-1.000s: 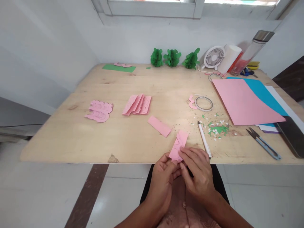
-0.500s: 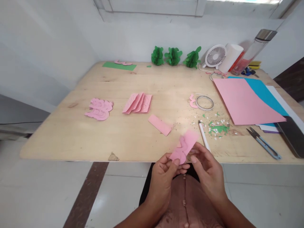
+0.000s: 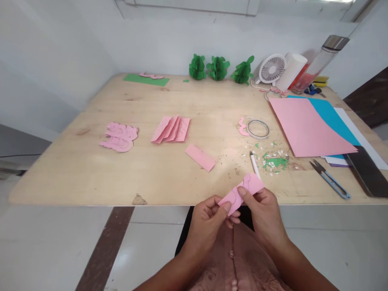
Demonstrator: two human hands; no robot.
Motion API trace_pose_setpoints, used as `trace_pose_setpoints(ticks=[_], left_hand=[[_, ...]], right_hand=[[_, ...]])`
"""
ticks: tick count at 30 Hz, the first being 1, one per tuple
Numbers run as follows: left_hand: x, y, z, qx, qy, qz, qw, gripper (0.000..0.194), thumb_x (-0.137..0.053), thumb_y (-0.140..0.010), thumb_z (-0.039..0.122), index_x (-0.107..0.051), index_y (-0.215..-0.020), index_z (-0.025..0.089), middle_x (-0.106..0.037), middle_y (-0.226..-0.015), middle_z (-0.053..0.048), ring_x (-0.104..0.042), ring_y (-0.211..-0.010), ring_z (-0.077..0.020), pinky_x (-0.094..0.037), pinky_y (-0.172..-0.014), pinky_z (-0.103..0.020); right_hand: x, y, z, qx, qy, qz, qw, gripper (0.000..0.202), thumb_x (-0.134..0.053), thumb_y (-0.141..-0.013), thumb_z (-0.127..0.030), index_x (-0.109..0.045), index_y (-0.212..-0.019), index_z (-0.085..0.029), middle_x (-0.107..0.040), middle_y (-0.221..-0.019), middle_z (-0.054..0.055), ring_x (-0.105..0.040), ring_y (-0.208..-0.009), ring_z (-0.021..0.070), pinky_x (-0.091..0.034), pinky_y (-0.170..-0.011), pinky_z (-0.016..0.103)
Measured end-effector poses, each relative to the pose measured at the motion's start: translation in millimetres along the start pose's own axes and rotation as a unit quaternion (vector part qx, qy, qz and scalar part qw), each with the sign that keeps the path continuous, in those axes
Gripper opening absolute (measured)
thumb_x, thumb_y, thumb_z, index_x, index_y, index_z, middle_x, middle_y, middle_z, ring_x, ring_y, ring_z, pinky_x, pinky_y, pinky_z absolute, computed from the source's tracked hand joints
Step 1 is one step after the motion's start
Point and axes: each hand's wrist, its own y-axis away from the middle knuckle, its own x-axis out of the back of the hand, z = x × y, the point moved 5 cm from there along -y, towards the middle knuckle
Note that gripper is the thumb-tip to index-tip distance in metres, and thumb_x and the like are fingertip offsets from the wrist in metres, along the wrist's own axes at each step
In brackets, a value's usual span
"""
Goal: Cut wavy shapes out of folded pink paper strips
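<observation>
Both hands hold a pink paper strip [image 3: 255, 182] over the table's front edge. A curvy pink paper cutout [image 3: 247, 180] lies flat on the strip. My left hand [image 3: 209, 218] pinches the lower left end, thumb on top. My right hand [image 3: 263, 208] grips the right part, its thumb pressing the cutout and its fingers underneath. Just beyond lie a loose pink strip [image 3: 200, 158] and a white pencil [image 3: 254, 165]. Farther off are folded pink strips [image 3: 171, 129] with drawn outlines, and a stack of pink cutouts [image 3: 119, 137] at left.
Blue-handled snips [image 3: 330, 180] lie at right beside a black phone-like object [image 3: 368, 171] and pink sheets [image 3: 312, 129]. Green scraps [image 3: 275, 161], a tape roll [image 3: 258, 129] and a pink scrap [image 3: 243, 128] are mid-right. Green paper figures [image 3: 218, 68], a fan [image 3: 272, 68] and a bottle [image 3: 319, 66] stand behind.
My right thumb has come down onto the strip, pressing the cutout. The strip has turned flatter towards the right. The whole view has shifted slightly.
</observation>
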Motion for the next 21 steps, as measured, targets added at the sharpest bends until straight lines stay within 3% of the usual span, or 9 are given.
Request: trace_pose_setpoints(ticks=[9, 21], left_hand=[[4.3, -3.0, 4.8, -0.008, -0.001, 0.002, 1.000, 0.036, -0.072, -0.075, 0.048, -0.065, -0.072, 0.013, -0.072, -0.069, -0.008, -0.065, -0.058, -0.0155, -0.048, -0.054, -0.023], [6.1, -5.2, 5.3, -0.001, -0.008, -0.005, 1.000, 0.030, -0.074, -0.074, 0.042, -0.068, -0.074, 0.013, -0.072, -0.069, -0.008, -0.065, -0.058, -0.0144, -0.048, -0.055, -0.022]], right_hand=[[-3.2, -2.8, -0.8, 0.000, -0.031, -0.038, 0.999, 0.021, -0.078, -0.073, -0.039, -0.074, -0.074, -0.018, -0.072, -0.070, 0.002, -0.062, -0.063, 0.0142, -0.051, -0.061, 0.025], [0.8, -5.2, -4.5, -0.005, -0.048, -0.031, 0.998, 0.017, -0.080, -0.071, -0.034, -0.073, -0.072, -0.018, -0.073, -0.070, 0.002, -0.062, -0.063, 0.0136, -0.051, -0.063, 0.025]])
